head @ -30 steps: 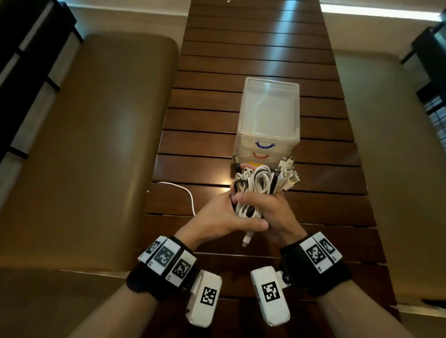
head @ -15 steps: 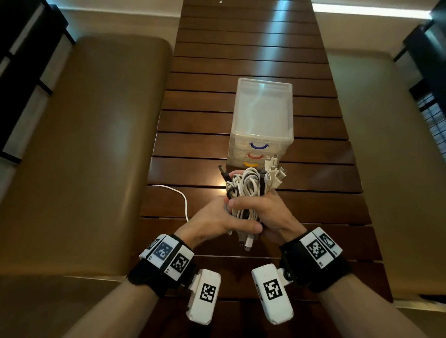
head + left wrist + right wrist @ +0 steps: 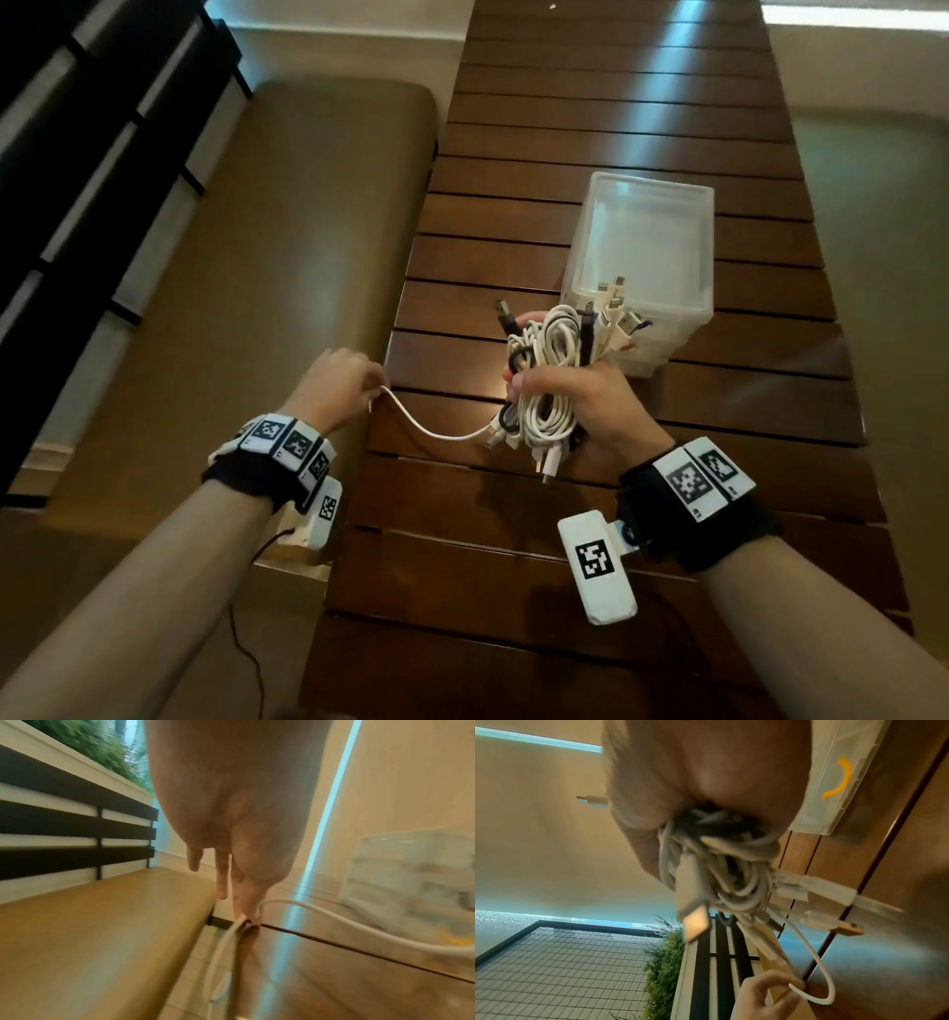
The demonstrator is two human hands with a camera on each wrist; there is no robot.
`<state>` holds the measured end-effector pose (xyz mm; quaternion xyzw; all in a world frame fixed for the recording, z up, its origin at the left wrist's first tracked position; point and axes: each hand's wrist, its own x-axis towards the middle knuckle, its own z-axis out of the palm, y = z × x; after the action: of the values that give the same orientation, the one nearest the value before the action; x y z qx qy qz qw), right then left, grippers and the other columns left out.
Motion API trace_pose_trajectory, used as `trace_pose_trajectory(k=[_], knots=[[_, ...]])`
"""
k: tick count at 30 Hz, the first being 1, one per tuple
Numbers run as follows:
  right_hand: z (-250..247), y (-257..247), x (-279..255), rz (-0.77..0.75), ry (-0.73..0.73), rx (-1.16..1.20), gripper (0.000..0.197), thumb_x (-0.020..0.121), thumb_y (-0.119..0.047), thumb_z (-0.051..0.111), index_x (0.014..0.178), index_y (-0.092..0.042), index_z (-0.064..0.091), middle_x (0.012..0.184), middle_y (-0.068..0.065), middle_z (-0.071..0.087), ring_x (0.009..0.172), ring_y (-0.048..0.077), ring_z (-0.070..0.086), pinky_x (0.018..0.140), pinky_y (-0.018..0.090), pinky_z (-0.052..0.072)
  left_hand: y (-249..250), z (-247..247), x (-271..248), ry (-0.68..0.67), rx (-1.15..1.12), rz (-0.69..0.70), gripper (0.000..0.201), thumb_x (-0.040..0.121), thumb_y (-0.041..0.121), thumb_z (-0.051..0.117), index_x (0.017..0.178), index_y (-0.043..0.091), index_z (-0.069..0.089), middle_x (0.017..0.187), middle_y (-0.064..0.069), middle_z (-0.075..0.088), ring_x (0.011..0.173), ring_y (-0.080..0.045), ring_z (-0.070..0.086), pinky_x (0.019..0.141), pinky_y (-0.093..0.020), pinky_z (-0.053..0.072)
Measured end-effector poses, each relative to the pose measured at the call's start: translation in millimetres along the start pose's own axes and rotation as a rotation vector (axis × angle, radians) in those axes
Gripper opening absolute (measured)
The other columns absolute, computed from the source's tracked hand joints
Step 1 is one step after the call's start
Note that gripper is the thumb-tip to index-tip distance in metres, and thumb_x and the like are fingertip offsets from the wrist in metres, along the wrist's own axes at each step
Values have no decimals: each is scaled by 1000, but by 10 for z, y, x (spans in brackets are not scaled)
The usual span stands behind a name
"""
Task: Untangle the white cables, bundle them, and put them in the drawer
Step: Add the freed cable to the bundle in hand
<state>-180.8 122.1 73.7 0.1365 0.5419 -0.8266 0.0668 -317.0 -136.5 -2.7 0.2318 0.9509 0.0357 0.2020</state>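
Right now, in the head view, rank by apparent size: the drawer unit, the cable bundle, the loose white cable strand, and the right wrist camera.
1. drawer unit, largest.
2. cable bundle.
3. right wrist camera, enlarged by nearness, so its place against the bundle is unsure.
4. loose white cable strand, thinnest.

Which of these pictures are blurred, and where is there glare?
Head view: mostly sharp, with pale glare streaks on the far table. Left wrist view: strong motion blur; the drawer box is smeared, while the left hand pinching the loose cable is clearer. Right wrist view: the cable bundle is soft, its plugs streaked.
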Motion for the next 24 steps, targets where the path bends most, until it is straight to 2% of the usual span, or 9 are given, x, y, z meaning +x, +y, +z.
trace_pose_trajectory(k=[2, 4, 7, 10, 12, 16, 18, 20, 24], knots=[[-8, 15, 17, -17, 18, -16, 56, 67, 4, 68, 122, -2, 59, 87, 15, 66, 72, 19, 70, 56, 30, 55, -195, 6, -43, -25, -26, -106, 15, 97, 26, 60, 101, 23, 73, 99, -1, 72, 99, -24, 67, 83, -32, 46], [-41, 39, 23, -32, 46, -20, 53, 66, 4, 69, 118, -4, 60, 84, 13, 67, 76, 20, 70, 61, 34, 57, -275, -10, -113, -77, -5, -135, 15, 97, 29, 60, 100, 24, 73, 96, 0, 71, 97, -24, 68, 77, -29, 44], [-89, 67, 7, -24, 38, -16, 52, 67, 3, 68, 117, -2, 59, 80, 11, 66, 73, 21, 68, 61, 35, 57, -104, -43, -197, 17, -118, -11, 24, 90, 28, 69, 114, 29, 67, 113, 7, 61, 111, -18, 61, 87, -29, 44], [-133, 40, -52, -4, 5, 9, 58, 69, 2, 66, 125, 1, 54, 79, 12, 67, 69, 22, 66, 55, 33, 55, 239, -7, -218, -128, -31, 164, 55, 86, 32, 72, 138, 36, 52, 148, 15, 40, 133, -13, 41, 106, -36, 39], [-190, -15, -96, -24, -30, 30, 57, 71, 3, 64, 127, -4, 53, 82, 12, 66, 71, 24, 64, 57, 35, 55, 329, 47, -211, -181, 93, 147, 38, 89, 38, 68, 127, 33, 61, 149, 13, 38, 131, -13, 38, 106, -36, 39], [-366, -106, -174, -51, -17, 27, 55, 70, 5, 64, 122, -10, 55, 84, 15, 65, 73, 25, 65, 61, 36, 55, 277, -3, -341, -198, -11, 118, 18, 94, 37, 62, 105, 26, 72, 129, 7, 58, 117, -14, 52, 97, -33, 43], [-430, -88, -208, -40, -15, 8, 52, 69, 5, 65, 118, -11, 58, 84, 18, 65, 72, 28, 63, 61, 39, 54, 334, -111, -474, -236, -232, 121, 11, 95, 35, 62, 97, 31, 72, 106, 10, 67, 102, -11, 62, 87, -32, 48], [-436, -47, -235, -19, -28, -34, 50, 68, 6, 67, 114, -11, 60, 82, 18, 65, 71, 28, 64, 63, 38, 54, 495, -234, -616, -254, -631, 144, 14, 97, 28, 59, 91, 27, 72, 93, 5, 73, 91, -11, 68, 84, -33, 53], [-336, 32, -276, 1, -75, -87, 49, 66, 7, 68, 113, -8, 60, 81, 13, 67, 73, 23, 68, 65, 35, 55, 969, -356, -728, -140, -1124, 142, 22, 98, 17, 55, 104, 2, 71, 104, -8, 74, 95, -19, 72, 80, -29, 58]])
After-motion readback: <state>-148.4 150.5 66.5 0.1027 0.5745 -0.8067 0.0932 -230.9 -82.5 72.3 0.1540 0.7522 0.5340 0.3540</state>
